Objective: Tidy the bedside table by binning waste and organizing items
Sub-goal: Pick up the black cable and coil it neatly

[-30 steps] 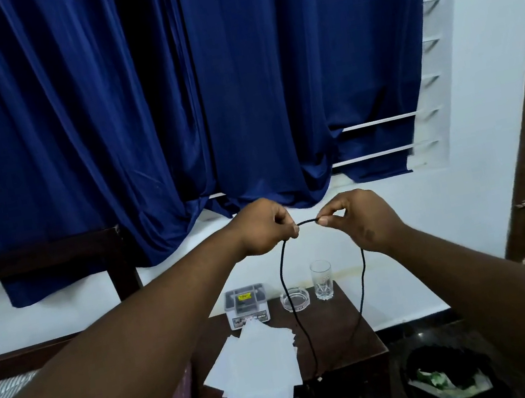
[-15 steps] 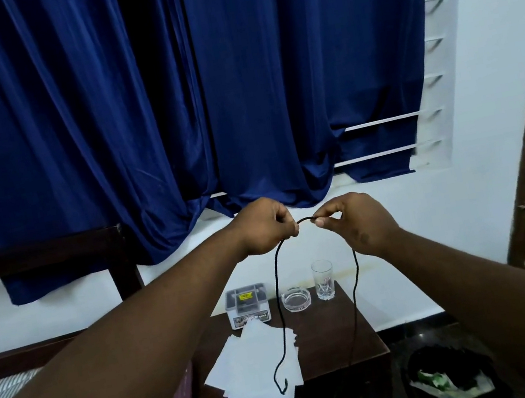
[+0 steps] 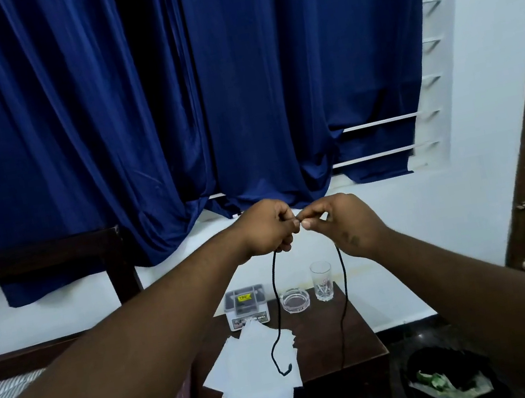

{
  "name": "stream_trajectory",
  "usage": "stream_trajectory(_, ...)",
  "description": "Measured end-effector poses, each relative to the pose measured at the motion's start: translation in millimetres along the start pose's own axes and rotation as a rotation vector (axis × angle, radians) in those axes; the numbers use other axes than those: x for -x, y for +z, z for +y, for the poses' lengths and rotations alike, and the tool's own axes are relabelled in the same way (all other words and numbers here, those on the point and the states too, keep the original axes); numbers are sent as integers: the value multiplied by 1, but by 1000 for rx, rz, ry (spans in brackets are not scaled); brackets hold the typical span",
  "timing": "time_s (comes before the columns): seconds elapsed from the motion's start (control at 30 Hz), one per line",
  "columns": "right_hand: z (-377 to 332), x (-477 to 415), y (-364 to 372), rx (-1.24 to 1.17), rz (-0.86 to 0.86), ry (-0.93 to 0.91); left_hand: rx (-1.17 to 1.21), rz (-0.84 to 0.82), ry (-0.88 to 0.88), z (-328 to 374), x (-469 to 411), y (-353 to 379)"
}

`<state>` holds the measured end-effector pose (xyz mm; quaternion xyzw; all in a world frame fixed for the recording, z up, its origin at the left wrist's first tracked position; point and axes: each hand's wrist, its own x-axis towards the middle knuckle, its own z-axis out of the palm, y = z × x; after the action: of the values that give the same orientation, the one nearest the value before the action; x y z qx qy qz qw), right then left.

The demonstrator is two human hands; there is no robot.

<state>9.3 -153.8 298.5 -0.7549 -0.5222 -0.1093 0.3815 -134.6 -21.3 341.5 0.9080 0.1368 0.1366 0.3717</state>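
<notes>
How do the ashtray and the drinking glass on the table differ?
The drinking glass is tall and narrow; the ashtray is low and wide. The glass stands nearer the right edge of the bedside table, the ashtray to its left. Both are clear glass, upright, at the table's back.

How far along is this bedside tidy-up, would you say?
Partly done. Some waste already lies in the bin beside the bedside table. In hand: the left hand and right hand pinch a black cord above it, apparently folding it. Left: the loose white papers lie fanned out on the table; box, ashtray and glass stand in a row behind.
</notes>
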Motion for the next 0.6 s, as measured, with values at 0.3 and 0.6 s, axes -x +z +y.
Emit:
stream_trajectory(0.3,4,0,-6,5,22,50,57,-1,-21,-2,2,-6)
stream_trajectory(0.6,2,-3,-6,44,29,48,54,1,-21,0,2,-8)
